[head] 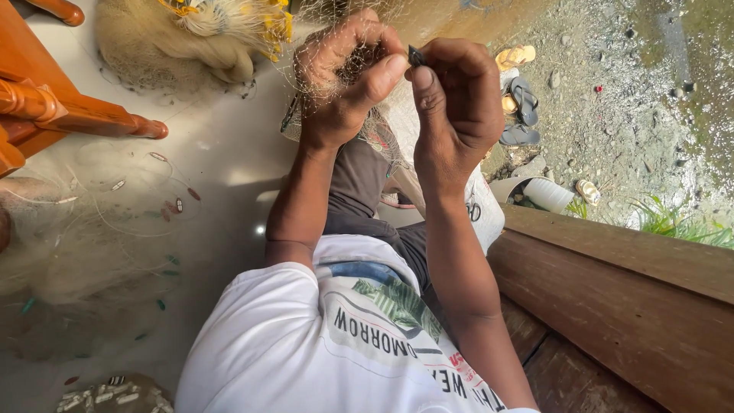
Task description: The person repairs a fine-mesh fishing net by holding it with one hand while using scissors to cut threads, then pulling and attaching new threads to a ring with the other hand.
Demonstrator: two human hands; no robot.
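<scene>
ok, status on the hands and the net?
Left hand bunched in fine netting. Right hand pinching a small dark tool at the left thumb. Net spreads across the floor; nothing blocks the hands.

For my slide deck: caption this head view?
Both hands pinch fine fishing net mesh, seated by a wooden ledge.

1. Pale tiled floor (222,145): fine fishing net (84,252) spread across it, small sinkers attached.
2. Bundled net heap (164,42) with yellow floats lies at top.
3. Wooden furniture leg (99,115) rests on floor, left.
</scene>
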